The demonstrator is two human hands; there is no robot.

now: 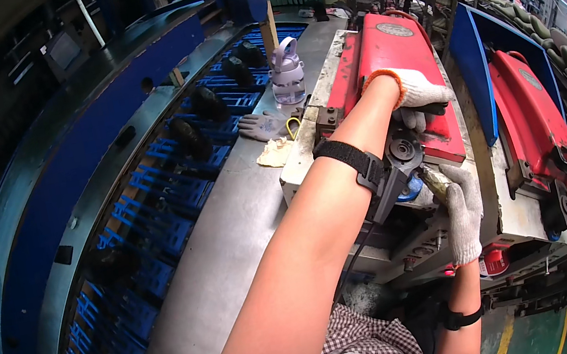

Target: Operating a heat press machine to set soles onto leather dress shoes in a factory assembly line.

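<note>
My left hand (pixel 422 87), in a white knit glove with an orange cuff, reaches across to the front of a red machine cover (pixel 393 44). Its fingers curl down around a dark edge or bar, but what they grip is partly hidden. Below it, my right hand (pixel 462 206), also in a white knit glove, is closed on a worn yellowish lever handle (pixel 438 184). The handle sits beside a round black knob (pixel 402 149) on the machine's near side. Black straps wrap both my forearms.
To the right stands a second red-covered machine (pixel 527 88) with a blue side panel (pixel 471 68). On the left, a metal table (pixel 225 252) bears a grey glove (pixel 263 126), a cloth (pixel 275 153) and a water bottle (pixel 288 77). Beyond runs a blue slatted conveyor (pixel 134 233) carrying dark items.
</note>
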